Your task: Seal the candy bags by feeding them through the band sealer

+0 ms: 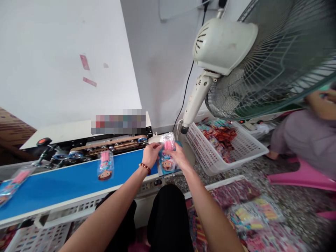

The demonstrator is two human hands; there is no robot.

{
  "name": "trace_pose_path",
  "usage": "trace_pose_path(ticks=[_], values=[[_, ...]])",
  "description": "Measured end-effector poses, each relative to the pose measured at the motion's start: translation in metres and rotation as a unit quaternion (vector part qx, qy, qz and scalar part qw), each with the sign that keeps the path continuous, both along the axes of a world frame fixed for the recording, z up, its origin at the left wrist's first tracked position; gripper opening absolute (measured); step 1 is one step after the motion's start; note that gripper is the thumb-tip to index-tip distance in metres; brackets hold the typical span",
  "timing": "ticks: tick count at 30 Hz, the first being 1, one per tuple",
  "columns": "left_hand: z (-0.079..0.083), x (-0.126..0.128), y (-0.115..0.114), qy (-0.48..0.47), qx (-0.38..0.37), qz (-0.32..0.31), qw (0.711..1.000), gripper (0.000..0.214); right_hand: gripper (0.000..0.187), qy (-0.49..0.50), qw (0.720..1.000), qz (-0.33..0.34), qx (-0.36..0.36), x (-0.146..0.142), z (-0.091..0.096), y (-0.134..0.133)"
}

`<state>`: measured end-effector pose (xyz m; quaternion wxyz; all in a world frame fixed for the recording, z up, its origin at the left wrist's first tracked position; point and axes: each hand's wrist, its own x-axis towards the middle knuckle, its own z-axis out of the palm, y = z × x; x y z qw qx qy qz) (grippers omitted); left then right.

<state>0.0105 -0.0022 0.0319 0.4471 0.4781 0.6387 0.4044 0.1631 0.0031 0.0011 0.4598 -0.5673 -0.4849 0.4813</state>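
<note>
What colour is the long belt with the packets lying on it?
The belt is bright blue; it shows best in the head view.

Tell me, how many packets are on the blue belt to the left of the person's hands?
2: one packet partway along the blue belt, a second packet at the picture's left edge, partly cut off. More may lie out of frame.

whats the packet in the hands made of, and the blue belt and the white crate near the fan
Packet: probably thin plastic film, glossy, judging by its see-through areas and bright glints.
Belt: perhaps PVC or rubber, as its surface looks smooth, flat and evenly blue.
Crate: likely moulded plastic, low sheen, given the regular openings in its walls.
</note>
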Motion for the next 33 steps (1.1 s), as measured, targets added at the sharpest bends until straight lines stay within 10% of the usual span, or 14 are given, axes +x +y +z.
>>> trace_pose_path(ticks=[7,15,25,28,33], values=[[-0.005,-0.008,0.013,-0.077,-0.031,0.046,0.996,0.014,0.046,0.059,0.998,0.012,0.020,0.002,-0.003,-0.001],[-0.011,-0.029,0.023,0.063,-0.087,0.106,0.989,0.013,0.044,0.090,0.996,-0.018,-0.014,0.008,-0.013,0.000],[-0.011,-0.110,-0.008,0.217,-0.057,0.185,0.957,0.011,0.040,0.084,0.996,-0.025,-0.013,-0.003,-0.016,0.003],[-0.008,-0.097,-0.025,0.265,0.065,0.214,0.938,0.023,0.035,0.071,0.997,-0.018,-0.023,-0.005,-0.013,0.003],[-0.004,-0.026,-0.018,0.070,0.016,0.020,0.997,0.023,0.039,0.024,1.000,-0.005,0.011,-0.003,-0.010,0.002]])
